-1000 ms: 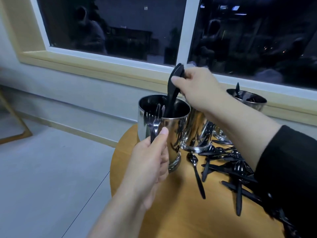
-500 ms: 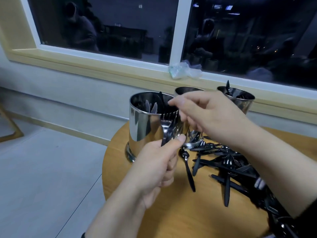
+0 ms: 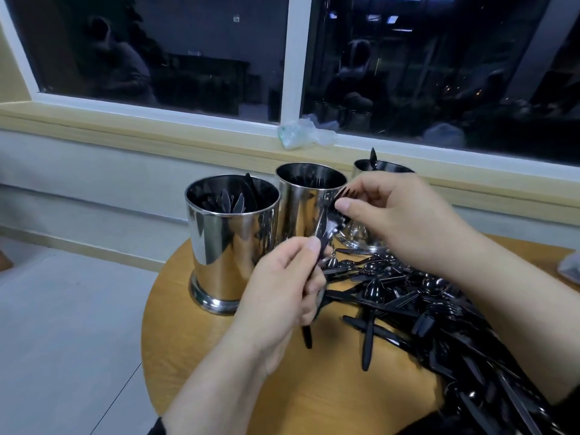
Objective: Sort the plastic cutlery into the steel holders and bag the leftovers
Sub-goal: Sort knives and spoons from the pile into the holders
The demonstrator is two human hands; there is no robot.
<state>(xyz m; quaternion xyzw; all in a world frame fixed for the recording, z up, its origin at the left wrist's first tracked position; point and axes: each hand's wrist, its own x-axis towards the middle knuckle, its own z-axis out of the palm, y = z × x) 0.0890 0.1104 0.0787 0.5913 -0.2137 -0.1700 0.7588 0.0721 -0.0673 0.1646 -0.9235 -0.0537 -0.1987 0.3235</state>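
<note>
Three steel holders stand at the back of the round wooden table (image 3: pixel 201 350). The left holder (image 3: pixel 230 246) has black knives in it, the middle holder (image 3: pixel 306 208) holds forks, and the right holder (image 3: pixel 384 167) is mostly hidden behind my right hand. My left hand (image 3: pixel 282 296) grips the handles of a small bunch of black plastic forks (image 3: pixel 326 229). My right hand (image 3: pixel 405 218) pinches the head of one fork at the top of that bunch, in front of the middle holder. A heap of black cutlery (image 3: pixel 408 302) lies on the table's right side.
A crumpled clear plastic bag (image 3: pixel 303 135) lies on the window sill behind the holders. Another bit of plastic (image 3: pixel 569 268) shows at the right edge. The table's left edge drops to a grey floor (image 3: pixel 62 324). A wall runs close behind the table.
My right hand has left the left holder, where it put a knife, and now pinches a fork in my left hand's bunch. The view has shifted so all three holders show.
</note>
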